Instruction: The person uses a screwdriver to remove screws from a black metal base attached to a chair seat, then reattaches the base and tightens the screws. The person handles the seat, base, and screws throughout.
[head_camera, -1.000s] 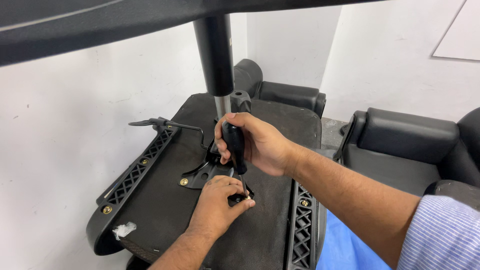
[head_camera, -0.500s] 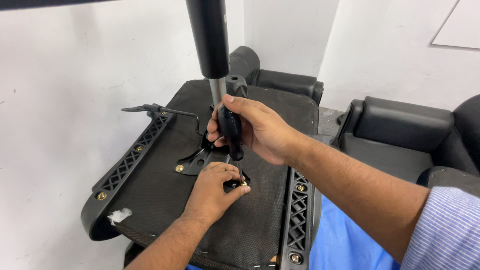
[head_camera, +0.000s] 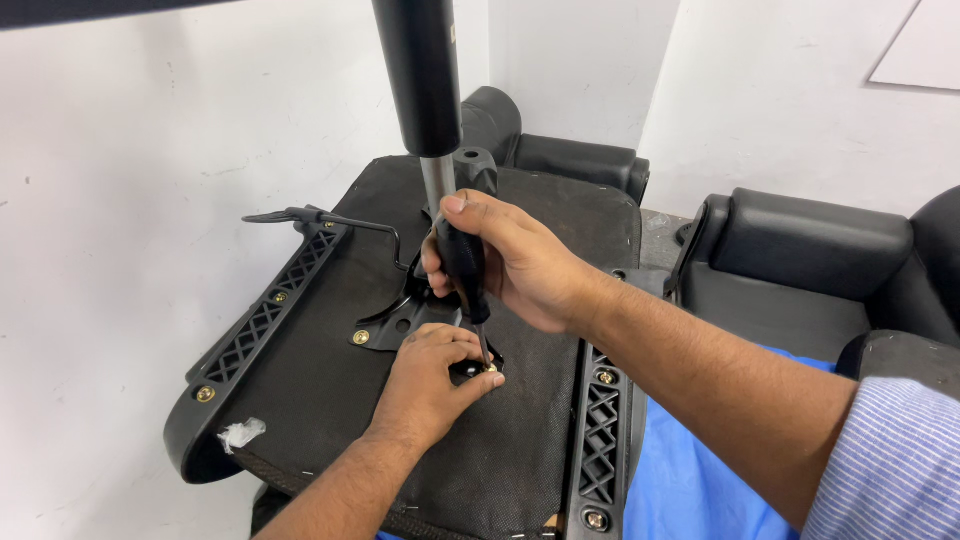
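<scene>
Compared with a second ago, both hands sit slightly lower in view, grips unchanged. Upturned black fabric-covered chair seat (head_camera: 300, 400) lies underside-up, exposing its black metal mounting plate (head_camera: 400, 315) beneath the black gas-lift column (head_camera: 420, 80). Right hand (head_camera: 510, 265) is clenched around the black-handled screwdriver (head_camera: 465, 265), held upright so its tip meets the brass-coloured screw (head_camera: 491, 368); left hand (head_camera: 430, 385) pinches there, steadying it.
</scene>
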